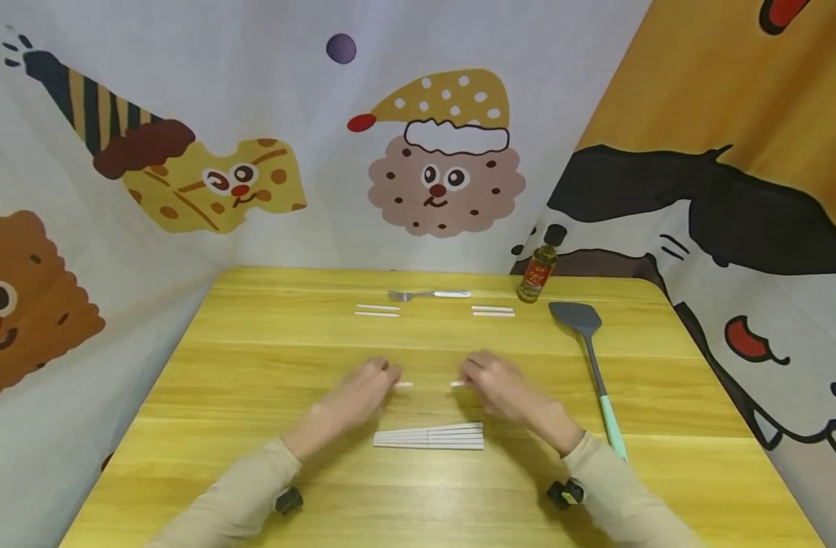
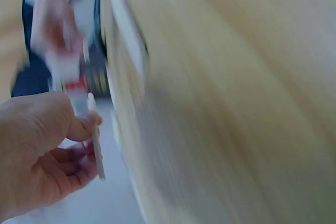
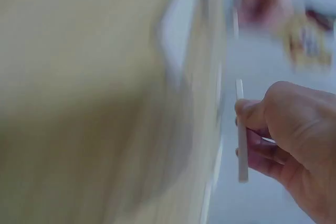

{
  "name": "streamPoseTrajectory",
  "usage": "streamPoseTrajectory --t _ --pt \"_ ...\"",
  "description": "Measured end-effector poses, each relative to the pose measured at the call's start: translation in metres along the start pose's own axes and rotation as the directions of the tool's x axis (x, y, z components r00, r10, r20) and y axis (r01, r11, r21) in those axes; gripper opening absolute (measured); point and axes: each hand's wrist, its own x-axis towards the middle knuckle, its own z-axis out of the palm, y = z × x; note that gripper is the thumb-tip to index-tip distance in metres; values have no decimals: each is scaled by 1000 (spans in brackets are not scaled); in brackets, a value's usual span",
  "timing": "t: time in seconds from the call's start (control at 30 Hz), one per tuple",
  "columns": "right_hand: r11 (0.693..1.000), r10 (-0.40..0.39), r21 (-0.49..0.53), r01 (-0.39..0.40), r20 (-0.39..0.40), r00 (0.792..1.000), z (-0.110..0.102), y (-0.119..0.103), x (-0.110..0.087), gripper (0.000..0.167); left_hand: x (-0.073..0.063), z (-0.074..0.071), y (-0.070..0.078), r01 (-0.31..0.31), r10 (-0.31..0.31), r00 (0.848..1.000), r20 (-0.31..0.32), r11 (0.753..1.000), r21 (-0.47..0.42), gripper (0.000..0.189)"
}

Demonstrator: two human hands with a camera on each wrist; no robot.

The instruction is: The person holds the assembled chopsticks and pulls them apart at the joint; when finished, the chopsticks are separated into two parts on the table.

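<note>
Clock positions refer to the head view and are centred on the white bundle. Left to right: the wall cloth [image 1: 246,68] bears a cartoon biscuit between nine and ten o'clock and a spotted cheese between ten and eleven. The wooden table [image 1: 239,365] spreads before it. At ten o'clock is the left hand [image 1: 356,392], above a black object [image 1: 290,500] at its sleeve [image 1: 243,483]. In the left wrist view this hand pinches a thin white stick [image 2: 98,150] between thumb and fingers. Near eleven o'clock, well beyond it, lies a pair of white sticks [image 1: 377,313], parallel and slightly apart. At the centre lies the bundle of white strips [image 1: 428,439], set side by side and slightly fanned at the three o'clock end. At twelve o'clock, near the table's far edge, lies a fork [image 1: 452,294], tines toward nine o'clock, pale handle toward three. Near one o'clock lies a second pair of white sticks [image 1: 494,313]. At two o'clock the right hand [image 1: 503,388] pinches another white stick [image 3: 242,156], thumb against fingers; the near ends of the two held sticks face each other across a gap. Past one o'clock stands a black-capped bottle [image 1: 537,274] with a red label. Rightmost on the table lies a spatula [image 1: 592,361], grey blade at two o'clock, mint-green grip at three.
</note>
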Motion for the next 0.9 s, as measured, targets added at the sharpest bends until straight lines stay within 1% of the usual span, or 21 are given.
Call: streamPoseTrajectory --t 0.07,0.1,0.17,0.23,0.27,0.37,0.47,0.6,0.7,0.8,0.9 --pt "997 52 -54 -54 -34 998 -11 23 -18 17 -12 -9 -23 34 -33 998 -54 999 13 8" --pt "995 80 -57 -83 -54 995 -16 34 -27 17 -17 -13 -37 51 -50 996 -80 999 10 8" --pt "990 112 -77 -120 -100 989 -24 51 -40 18 -25 -19 -58 56 -50 987 -153 998 31 10" --pt "990 113 -73 -123 -126 986 -29 62 -44 17 -25 -23 -71 53 -43 982 -186 997 51 9" --pt "991 111 -67 -120 -131 985 -30 66 -44 17 -23 -25 -75 55 -43 981 -188 997 57 9" --pt "991 122 -40 -128 -124 985 -30 73 -37 14 -12 -28 -79 61 -48 985 -164 995 75 6" --pt "986 165 -19 -167 -93 982 -27 78 -28 11 0 -27 -79 62 -51 989 -140 995 75 5" --pt "977 215 -6 -215 -49 975 -25 84 -15 8 16 -24 -82 52 -43 988 -150 997 60 6" --pt "971 237 -7 -237 -35 971 -25 90 -8 7 28 -22 -86 40 -32 987 -158 998 44 5" --pt "965 263 -1 -263 -22 965 -25 95 -2 5 38 -21 -91 37 -31 988 -154 999 33 5" --pt "960 278 10 -278 -10 960 -23 100 4 6 48 -18 -95 45 -42 989 -140 999 14 6"
